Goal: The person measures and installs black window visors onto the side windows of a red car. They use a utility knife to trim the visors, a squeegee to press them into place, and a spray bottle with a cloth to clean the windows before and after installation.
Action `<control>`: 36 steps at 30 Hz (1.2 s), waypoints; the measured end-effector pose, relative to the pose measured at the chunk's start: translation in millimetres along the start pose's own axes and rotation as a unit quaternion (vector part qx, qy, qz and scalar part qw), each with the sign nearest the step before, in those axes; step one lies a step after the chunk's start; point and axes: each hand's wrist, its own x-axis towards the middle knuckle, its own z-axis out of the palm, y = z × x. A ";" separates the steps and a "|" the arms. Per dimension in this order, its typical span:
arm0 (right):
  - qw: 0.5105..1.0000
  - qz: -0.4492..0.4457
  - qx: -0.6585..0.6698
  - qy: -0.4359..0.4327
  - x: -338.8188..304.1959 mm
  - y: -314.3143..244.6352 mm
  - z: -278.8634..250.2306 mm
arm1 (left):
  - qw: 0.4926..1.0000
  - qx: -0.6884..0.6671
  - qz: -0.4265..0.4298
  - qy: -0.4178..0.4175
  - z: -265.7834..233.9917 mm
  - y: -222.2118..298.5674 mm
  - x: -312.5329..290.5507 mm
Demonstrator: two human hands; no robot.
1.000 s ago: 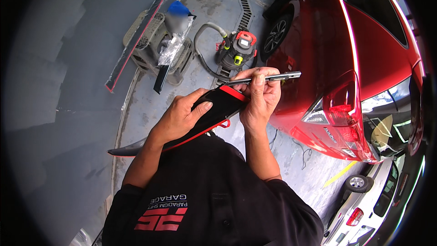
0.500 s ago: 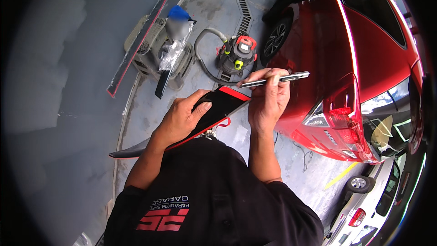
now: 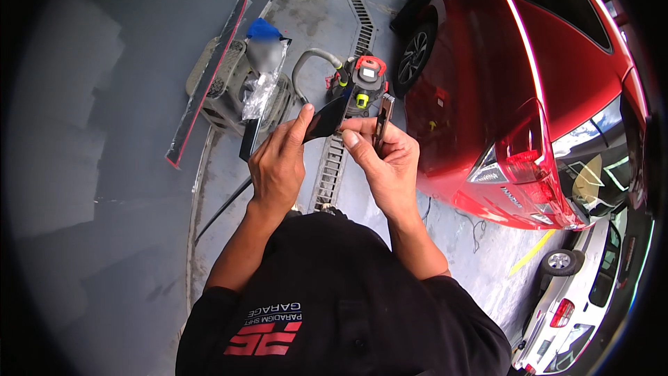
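Note:
My left hand [image 3: 278,163] is closed around a glossy black trim strip [image 3: 324,124], its thumb along the upper side. The strip is turned nearly edge-on, and its long tail runs back past my left forearm. At its far end, my right hand [image 3: 390,170] pinches the edge between thumb and forefinger. A slim metal utility knife [image 3: 383,117] stands up from between the fingers of that same hand, pointing away from the strip. Whether the right fingertips grip the tape on the edge or the strip itself is too small to tell.
Left of me, a grey step stool [image 3: 226,108] carries a plastic-wrapped piece with a blue top [image 3: 263,28]; another long red-edged strip [image 3: 209,83] leans there. A vacuum cleaner [image 3: 367,80] stands ahead beside a floor drain [image 3: 330,174]. A red car [image 3: 466,97] is close on the right.
The strip has swung from lying broad and flat to nearly edge-on. My right hand has turned the knife upright and brought thumb and forefinger to the strip's end. The dangling red tape no longer shows.

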 end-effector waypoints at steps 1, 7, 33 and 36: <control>1.000 -0.003 0.001 0.005 0.7 0.9 0.9 | 1.000 0.002 0.002 0.001 1.3 -2.4 -0.6; 0.999 0.014 -0.030 0.010 0.1 -1.4 1.8 | 1.000 0.023 0.017 0.005 0.5 -8.0 0.5; 0.999 0.018 -0.012 0.033 12.9 15.6 13.8 | 0.998 0.049 0.034 0.002 2.9 -26.5 0.6; 0.999 0.016 -0.008 0.039 14.4 17.9 17.5 | 0.999 0.034 0.027 -0.003 4.2 -28.7 0.0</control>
